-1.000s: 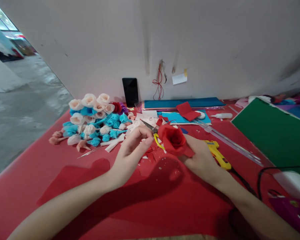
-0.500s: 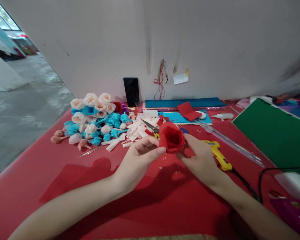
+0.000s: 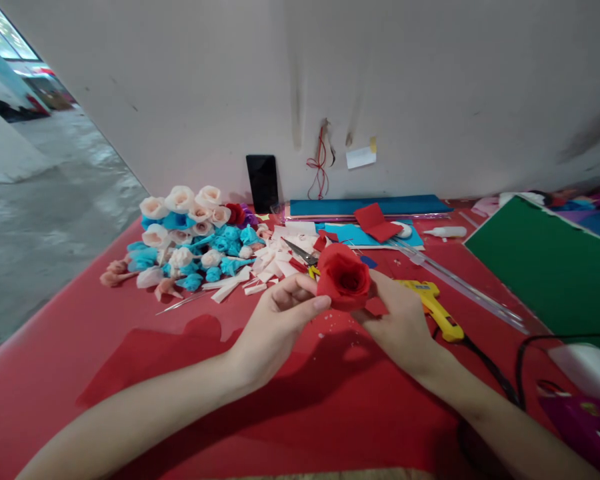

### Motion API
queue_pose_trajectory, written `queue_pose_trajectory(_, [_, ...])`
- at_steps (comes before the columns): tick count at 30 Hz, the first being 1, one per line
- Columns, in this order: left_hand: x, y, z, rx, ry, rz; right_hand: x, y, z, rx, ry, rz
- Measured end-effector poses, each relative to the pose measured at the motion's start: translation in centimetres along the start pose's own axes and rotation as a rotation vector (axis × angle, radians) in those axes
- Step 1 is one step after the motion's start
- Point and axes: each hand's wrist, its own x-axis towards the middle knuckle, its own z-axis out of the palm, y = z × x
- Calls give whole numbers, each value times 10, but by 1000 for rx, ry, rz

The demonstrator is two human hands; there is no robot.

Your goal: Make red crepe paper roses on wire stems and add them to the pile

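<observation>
Both hands on the red paper rose point(image 3: 343, 275): L hand point(image 3: 275, 320) fingers pinching its left side, R hand point(image 3: 403, 319) gripping underneath. Yellow glue gun point(image 3: 433, 305) just right of rose, scissors point(image 3: 301, 255) behind.

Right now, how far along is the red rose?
Done: a pile of white and blue paper flowers lies back left; the red rose shows rolled petals. In hand: left hand and right hand pinch it from both sides. Left: probably its base; the glue gun lies untouched beside the right hand.
</observation>
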Motion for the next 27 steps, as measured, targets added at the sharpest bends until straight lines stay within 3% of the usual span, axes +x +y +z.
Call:
queue_pose_trajectory(15, [-1,0,2,31,16,-40,-6,3,4,-108,92,-67])
queue_pose_trajectory(27, [-2,0,2,8,71,-92,-6,2,1,-90,32,-29])
